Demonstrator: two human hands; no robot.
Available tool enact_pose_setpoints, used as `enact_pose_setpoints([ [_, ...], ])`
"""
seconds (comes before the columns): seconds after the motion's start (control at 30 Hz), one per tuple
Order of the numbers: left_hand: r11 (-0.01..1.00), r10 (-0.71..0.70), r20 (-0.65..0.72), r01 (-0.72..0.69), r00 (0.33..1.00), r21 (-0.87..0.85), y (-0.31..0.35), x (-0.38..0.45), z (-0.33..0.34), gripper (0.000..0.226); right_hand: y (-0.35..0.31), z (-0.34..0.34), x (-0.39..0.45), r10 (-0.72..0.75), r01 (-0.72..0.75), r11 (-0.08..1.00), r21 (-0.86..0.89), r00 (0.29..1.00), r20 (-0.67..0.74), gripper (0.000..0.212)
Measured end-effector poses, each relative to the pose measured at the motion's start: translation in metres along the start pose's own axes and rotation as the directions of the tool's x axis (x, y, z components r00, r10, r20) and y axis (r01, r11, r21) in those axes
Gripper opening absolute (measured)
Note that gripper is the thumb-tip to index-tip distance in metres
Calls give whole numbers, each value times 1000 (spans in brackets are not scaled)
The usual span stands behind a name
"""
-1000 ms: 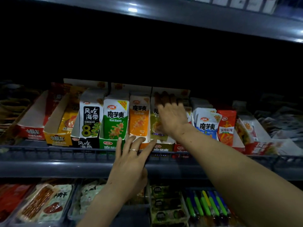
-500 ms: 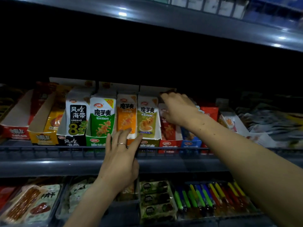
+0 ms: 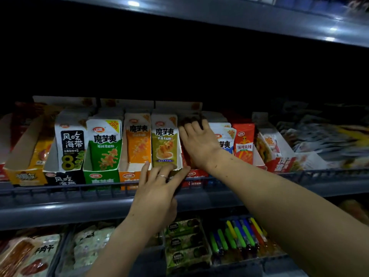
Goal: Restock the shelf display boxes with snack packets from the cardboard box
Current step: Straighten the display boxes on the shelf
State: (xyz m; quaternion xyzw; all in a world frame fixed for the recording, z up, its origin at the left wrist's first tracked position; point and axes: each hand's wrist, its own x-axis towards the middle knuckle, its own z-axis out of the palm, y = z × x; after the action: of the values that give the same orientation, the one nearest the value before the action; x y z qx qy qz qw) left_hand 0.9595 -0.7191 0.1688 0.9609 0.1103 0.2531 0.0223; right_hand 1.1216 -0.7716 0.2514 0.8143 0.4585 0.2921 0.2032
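- right hand (image 3: 197, 144) lies palm-down in the red display box (image 3: 194, 174), fingers reaching back over its packets; whether they curl round a packet cannot be told, as the tips sit in shadow
- left hand (image 3: 157, 188) rests with straight, spread fingers on the front of the olive display box (image 3: 180, 156), ring on one finger
- olive packet (image 3: 164, 142) stands upright just left of the right hand, long axis vertical, printed face forward
- packets are glossy flat pouches; boxes are cardboard, rectangular, with open tops
- boxes sit side by side on the grey shelf (image 3: 60, 206) behind a low wire rail
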Motion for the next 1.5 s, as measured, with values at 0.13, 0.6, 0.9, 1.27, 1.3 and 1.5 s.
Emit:
enact_pose_setpoints([
  [0.13, 1000, 24, -40, -24, 999, -5, -3, 1, 4, 83, 9, 4, 5, 50, -46, 997, 56, 995, -83, 83],
  [0.6, 1000, -4, -40, 4, 999, -8, 0, -1, 7, 79, 10, -2, -9, 36, -29, 998, 58, 992, -123, 103],
  [0.9, 1000, -12, -55, 11, 998, -24, 2, 0, 7, 78, 1, 2, 0, 79, -67, 991, 113, 992, -99, 84],
  [1.27, 1000, -7, -24, 7, 1000, 19, 1, 1, 6, 80, 15, -8, -3, 5, 0, 996, 88, 998, -59, 80],
  [1.3, 1000, -10, -6, 10, 1000, 26, 1, 0, 5, 81, 18, -10, -4, -5, 13, 994, 111, 997, -71, 78],
  [1.5, 998, -60, 95, 59, 994, 5, 11, 1, -14, 78, 59, -24, -37, 26, 26, 951, 308, 986, -164, 82],
])
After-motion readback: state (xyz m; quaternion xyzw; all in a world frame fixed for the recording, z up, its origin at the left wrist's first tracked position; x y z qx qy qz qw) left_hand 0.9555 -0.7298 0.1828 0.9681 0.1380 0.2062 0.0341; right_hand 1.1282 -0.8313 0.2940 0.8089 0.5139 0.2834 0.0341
